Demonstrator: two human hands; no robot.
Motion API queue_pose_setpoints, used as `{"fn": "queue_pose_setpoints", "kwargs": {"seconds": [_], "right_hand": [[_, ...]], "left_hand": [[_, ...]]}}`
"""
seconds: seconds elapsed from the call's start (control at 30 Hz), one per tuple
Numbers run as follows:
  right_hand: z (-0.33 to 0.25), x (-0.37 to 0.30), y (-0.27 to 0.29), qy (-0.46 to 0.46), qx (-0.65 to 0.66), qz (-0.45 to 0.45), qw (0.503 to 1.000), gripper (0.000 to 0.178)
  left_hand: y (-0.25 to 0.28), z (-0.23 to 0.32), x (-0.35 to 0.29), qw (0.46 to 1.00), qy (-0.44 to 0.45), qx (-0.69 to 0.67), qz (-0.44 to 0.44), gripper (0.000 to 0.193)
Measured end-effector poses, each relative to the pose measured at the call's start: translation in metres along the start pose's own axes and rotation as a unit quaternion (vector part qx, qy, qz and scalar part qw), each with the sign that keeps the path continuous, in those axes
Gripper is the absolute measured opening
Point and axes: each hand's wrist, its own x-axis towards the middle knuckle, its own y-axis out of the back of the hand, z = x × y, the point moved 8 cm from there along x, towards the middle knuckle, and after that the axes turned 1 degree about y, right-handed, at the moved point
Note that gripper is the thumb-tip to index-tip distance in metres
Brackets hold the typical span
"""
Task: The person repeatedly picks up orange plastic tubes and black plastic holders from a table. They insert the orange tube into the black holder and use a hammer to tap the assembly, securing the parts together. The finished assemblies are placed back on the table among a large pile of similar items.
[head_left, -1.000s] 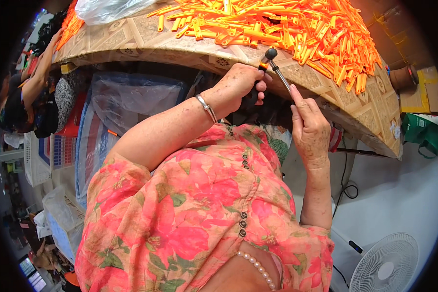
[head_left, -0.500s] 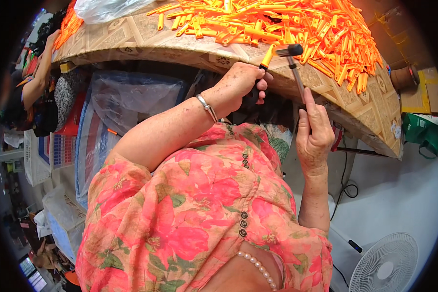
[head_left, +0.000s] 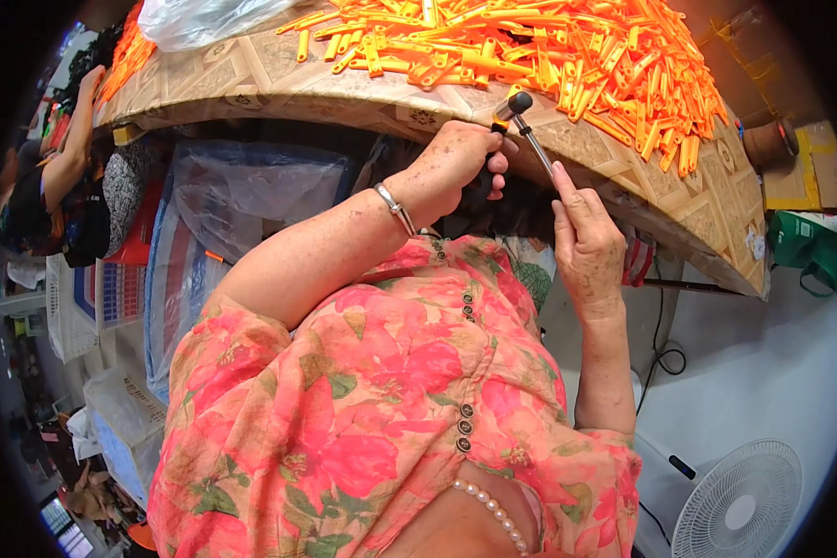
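My left hand point(head_left: 470, 163) is closed around a slim black-and-orange tool handle point(head_left: 499, 126), its orange end up by the table edge and a dark part showing below my fingers. Most of it is hidden by the hand. My right hand point(head_left: 588, 237) grips a small hammer point(head_left: 536, 142) with a metal shaft and a black rounded head, index finger stretched along the shaft. The hammer head is at the orange end of the handle; whether they touch I cannot tell. Beyond both hands, a heap of orange plastic pieces point(head_left: 614, 70) covers much of the table.
The patterned table point(head_left: 344, 98) curves across in front of me. A clear plastic bag point(head_left: 205, 20) lies at its far left, near another person's arm point(head_left: 76, 149). Lined crates point(head_left: 153, 279) stand at left. A green bag point(head_left: 804, 246) and a white fan point(head_left: 739, 507) are at right.
My right hand has swung the hammer left and slightly down, bringing its head from beside the handle to its orange end. The left hand has hardly moved.
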Motion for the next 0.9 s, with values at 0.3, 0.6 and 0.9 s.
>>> {"fn": "queue_pose_setpoints", "kwargs": {"seconds": [0.3, 0.6, 0.9], "right_hand": [[0.028, -0.020, -0.001, -0.142, 0.189, 0.010, 0.972, 0.027], [0.014, -0.022, -0.016, -0.117, 0.164, -0.044, 0.979, 0.042], [0.012, -0.006, -0.026, -0.047, 0.108, -0.054, 0.992, 0.046]], "left_hand": [[-0.002, -0.007, -0.016, 1.000, -0.002, -0.004, -0.005, 0.025], [0.005, -0.001, -0.009, 1.000, -0.008, -0.009, 0.007, 0.023], [0.007, 0.002, -0.004, 1.000, 0.014, -0.008, 0.027, 0.025]]}}
